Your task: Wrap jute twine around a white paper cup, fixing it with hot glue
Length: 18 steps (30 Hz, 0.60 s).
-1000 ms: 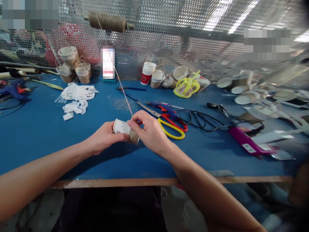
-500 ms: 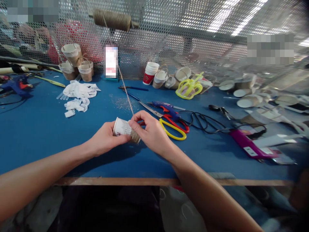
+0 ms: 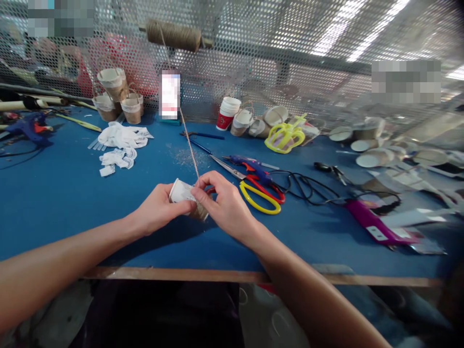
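My left hand [image 3: 157, 210] grips a small white paper cup [image 3: 180, 192] lying on its side, just above the blue table [image 3: 65, 193]. Brown twine is wound around the cup's narrow end. My right hand [image 3: 223, 203] pinches the twine strand [image 3: 188, 140] against the cup. The strand runs taut up to a twine spool [image 3: 174, 35] mounted on the perforated metal screen at the back.
Yellow-and-red scissors [image 3: 259, 198] and a blue glue gun [image 3: 253, 166] with black cable lie right of my hands. A magenta tool [image 3: 375, 227], yellow crown shape [image 3: 284, 137], paper cups [image 3: 228, 113], twine-wrapped cups [image 3: 116, 94] and white paper scraps [image 3: 121, 142] are scattered about. The wooden table edge [image 3: 217, 276] is near.
My right fingers have shifted slightly down over the cup's twine-wrapped end. Both hands stay at the same spot; the view has tilted a little.
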Tool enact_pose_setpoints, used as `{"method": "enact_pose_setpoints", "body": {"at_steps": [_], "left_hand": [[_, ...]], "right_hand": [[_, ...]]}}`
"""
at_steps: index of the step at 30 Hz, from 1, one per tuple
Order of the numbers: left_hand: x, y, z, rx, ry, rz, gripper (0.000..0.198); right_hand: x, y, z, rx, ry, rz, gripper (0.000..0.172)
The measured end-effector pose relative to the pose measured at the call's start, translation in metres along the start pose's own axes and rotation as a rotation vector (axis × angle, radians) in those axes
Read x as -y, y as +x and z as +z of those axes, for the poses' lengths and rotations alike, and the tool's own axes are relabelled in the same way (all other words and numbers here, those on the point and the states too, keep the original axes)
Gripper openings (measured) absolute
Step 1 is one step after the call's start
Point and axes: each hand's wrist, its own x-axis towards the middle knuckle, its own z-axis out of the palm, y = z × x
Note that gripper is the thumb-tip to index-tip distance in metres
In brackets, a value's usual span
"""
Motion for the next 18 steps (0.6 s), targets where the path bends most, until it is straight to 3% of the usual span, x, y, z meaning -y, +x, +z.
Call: {"method": "enact_pose_setpoints", "body": {"at_steps": [3, 6, 9, 12, 14, 16, 18], "left_hand": [[0.0, 0.0, -0.001, -0.004, -0.008, 0.01, 0.011], [0.0, 0.0, -0.002, 0.009, -0.042, 0.007, 0.016], [0.0, 0.0, -0.003, 0.008, -0.05, -0.007, 0.021], [0.0, -0.002, -0.005, 0.016, -0.012, -0.001, 0.022], [0.001, -0.002, -0.007, 0.039, 0.013, 0.018, 0.021], [0.002, -0.002, -0.008, 0.056, 0.033, 0.04, 0.021], [0.002, -0.001, -0.009, 0.063, 0.065, 0.054, 0.022]], "right_hand": [[-0.002, 0.002, -0.004, -0.001, 0.042, 0.024, 0.01], [-0.01, 0.009, -0.018, -0.136, 0.095, 0.068, 0.013], [-0.022, 0.02, -0.042, -0.313, 0.108, 0.148, 0.015], [-0.037, 0.032, -0.072, -0.407, -0.016, 0.199, 0.016], [-0.05, 0.037, -0.09, -0.385, -0.216, 0.279, 0.024], [-0.065, 0.039, -0.103, -0.266, -0.492, 0.442, 0.039], [-0.079, 0.039, -0.11, -0.16, -0.595, 0.54, 0.036]]}}
